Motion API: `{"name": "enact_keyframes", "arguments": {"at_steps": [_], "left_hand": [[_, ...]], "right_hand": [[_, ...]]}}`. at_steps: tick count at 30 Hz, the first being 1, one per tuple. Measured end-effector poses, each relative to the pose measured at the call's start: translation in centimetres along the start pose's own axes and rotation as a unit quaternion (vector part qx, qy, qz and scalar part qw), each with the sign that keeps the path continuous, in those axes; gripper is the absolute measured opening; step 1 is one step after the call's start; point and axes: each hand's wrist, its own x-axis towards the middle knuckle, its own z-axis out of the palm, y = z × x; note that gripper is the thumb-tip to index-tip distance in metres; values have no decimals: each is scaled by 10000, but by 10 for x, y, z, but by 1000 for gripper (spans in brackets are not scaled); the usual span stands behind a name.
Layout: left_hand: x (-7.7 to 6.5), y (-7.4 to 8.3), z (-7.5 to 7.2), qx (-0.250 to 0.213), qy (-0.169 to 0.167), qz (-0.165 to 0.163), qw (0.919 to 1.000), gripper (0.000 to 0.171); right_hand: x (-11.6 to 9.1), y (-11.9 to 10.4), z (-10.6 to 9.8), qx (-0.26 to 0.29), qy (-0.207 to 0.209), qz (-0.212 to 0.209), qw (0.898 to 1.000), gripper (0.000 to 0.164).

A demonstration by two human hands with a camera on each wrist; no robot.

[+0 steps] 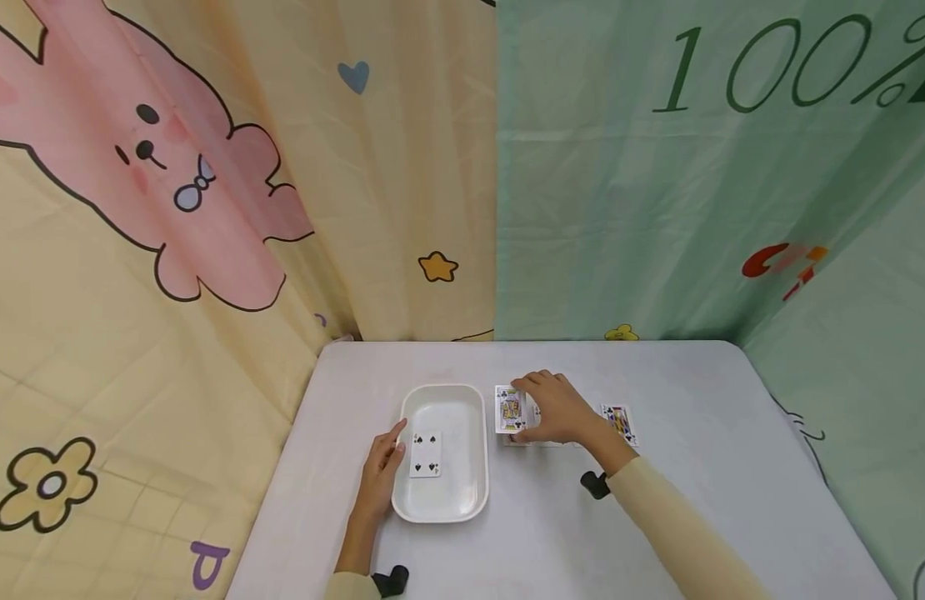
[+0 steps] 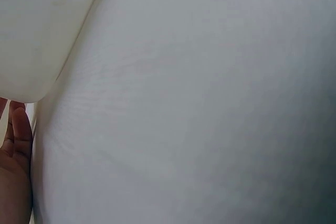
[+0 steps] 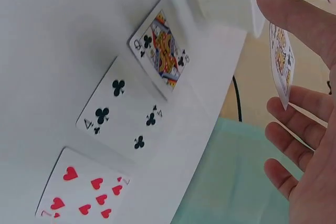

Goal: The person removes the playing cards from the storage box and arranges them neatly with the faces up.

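My left hand rests against the left side of a white tray, thumb and fingers at the rim. A four of spades lies face up in the tray. To the right of the tray, my right hand pinches a picture playing card of clubs by its opposite ends, thumb at one and a finger at the other. That card is raised over the row of cards. In the right wrist view, a queen of clubs, a four of clubs and a seven of hearts lie face up.
Another picture card lies at the row's right end, beyond my right wrist. The white table meets a yellow curtain at the back left and a green curtain at the back right.
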Motion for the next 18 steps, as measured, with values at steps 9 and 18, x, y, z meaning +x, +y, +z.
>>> {"name": "enact_keyframes", "arguments": {"at_steps": [9,18], "left_hand": [[-1,1,1,-45,-5,-137,9999,44],[-13,41,-6,115,-261,-241,9993,45]], "right_hand": [[-24,43,-15,-45,82,471,9988,91],[-52,87,-19,-151,66,944,9954,89]]}}
